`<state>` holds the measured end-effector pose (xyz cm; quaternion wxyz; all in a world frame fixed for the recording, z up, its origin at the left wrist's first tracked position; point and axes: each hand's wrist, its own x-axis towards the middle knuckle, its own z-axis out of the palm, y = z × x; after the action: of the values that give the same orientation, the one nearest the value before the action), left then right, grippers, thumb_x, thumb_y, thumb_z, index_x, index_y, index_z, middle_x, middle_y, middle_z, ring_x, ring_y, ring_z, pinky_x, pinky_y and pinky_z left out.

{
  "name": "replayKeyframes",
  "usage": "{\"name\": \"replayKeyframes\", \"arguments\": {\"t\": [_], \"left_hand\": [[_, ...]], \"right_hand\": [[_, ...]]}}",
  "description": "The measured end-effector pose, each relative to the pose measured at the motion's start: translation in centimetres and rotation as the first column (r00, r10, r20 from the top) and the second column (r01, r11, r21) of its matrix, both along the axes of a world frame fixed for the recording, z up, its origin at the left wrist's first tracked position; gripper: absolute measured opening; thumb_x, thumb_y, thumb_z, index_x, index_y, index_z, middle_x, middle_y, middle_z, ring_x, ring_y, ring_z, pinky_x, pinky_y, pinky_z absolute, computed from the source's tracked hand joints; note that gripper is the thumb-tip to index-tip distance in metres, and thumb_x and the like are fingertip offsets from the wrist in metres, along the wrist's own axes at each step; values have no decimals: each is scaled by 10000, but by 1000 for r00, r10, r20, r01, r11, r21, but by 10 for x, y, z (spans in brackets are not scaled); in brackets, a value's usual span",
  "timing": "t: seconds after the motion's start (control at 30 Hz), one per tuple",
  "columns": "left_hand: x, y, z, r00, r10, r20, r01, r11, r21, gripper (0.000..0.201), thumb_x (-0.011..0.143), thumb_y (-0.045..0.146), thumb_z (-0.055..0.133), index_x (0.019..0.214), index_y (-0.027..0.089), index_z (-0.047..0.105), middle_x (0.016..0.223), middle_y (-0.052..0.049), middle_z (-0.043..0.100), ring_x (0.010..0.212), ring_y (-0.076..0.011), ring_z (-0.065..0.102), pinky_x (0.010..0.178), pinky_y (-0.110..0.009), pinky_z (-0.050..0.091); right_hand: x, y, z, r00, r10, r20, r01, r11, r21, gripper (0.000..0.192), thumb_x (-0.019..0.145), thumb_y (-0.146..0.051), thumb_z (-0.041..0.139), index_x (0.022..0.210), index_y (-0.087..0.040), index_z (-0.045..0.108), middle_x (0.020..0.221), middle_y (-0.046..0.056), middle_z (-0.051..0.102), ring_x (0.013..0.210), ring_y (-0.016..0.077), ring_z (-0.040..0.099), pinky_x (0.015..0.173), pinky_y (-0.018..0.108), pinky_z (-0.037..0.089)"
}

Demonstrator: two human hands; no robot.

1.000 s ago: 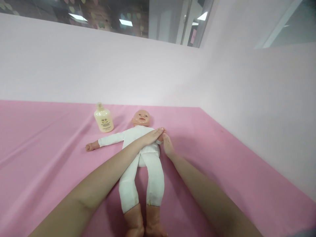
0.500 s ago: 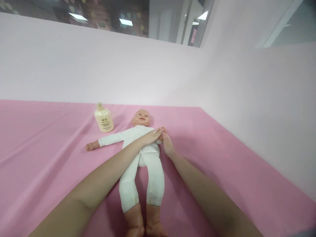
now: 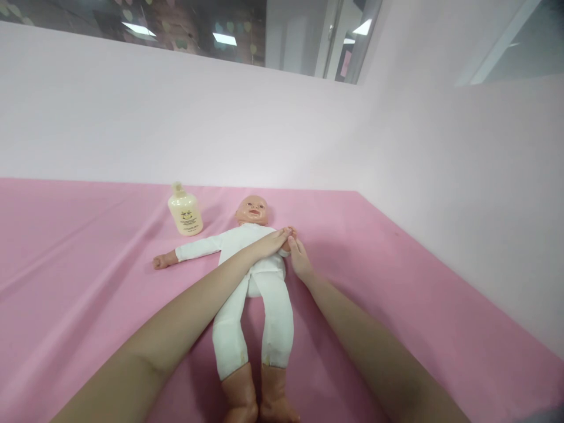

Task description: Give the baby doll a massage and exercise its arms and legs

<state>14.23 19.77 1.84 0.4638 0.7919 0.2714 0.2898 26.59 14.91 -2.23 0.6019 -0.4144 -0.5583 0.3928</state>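
Observation:
A baby doll [image 3: 273, 305] with a white cloth body and plastic head, hands and feet lies on its back, feet toward me. My left hand [image 3: 273, 242] reaches across the doll's chest, its fingers closed on the doll's hand [image 3: 291, 231] at the right. From the outer side my right hand [image 3: 301, 261] closes on that same small hand, so the doll's forearm is mostly covered. The doll's other arm [image 3: 198, 248] stretches out to the left, untouched.
A pale yellow lotion bottle [image 3: 185, 214] stands upright left of the doll's head. Pink cloth [image 3: 88, 294] with a few creases covers the surface. White walls [image 3: 176, 117] rise behind and to the right, with a window [image 3: 220, 35] above.

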Motion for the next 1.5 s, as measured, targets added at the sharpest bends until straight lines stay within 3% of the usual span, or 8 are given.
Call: {"name": "replayKeyframes", "arguments": {"t": [0.8,1.5], "left_hand": [[0,-4,5,1000,3,-11,-3,1000,3,653,915,644,201,1093,137,572,1007,-82,641,938,-180,569,929,-311,412],[0,-1,3,1000,3,-24,-2,999,35,640,916,633,209,1093,136,570,1028,-93,638,971,-184,570,961,-322,407]], "right_hand": [[1,0,0,1000,4,-5,-4,1000,2,561,872,-553,468,1292,-186,524,1347,65,540,1295,212,463,1135,374,318],[1,0,0,1000,-9,24,9,1000,14,576,873,-562,462,1313,-193,509,1396,60,494,1337,189,413,1163,355,268]]}}
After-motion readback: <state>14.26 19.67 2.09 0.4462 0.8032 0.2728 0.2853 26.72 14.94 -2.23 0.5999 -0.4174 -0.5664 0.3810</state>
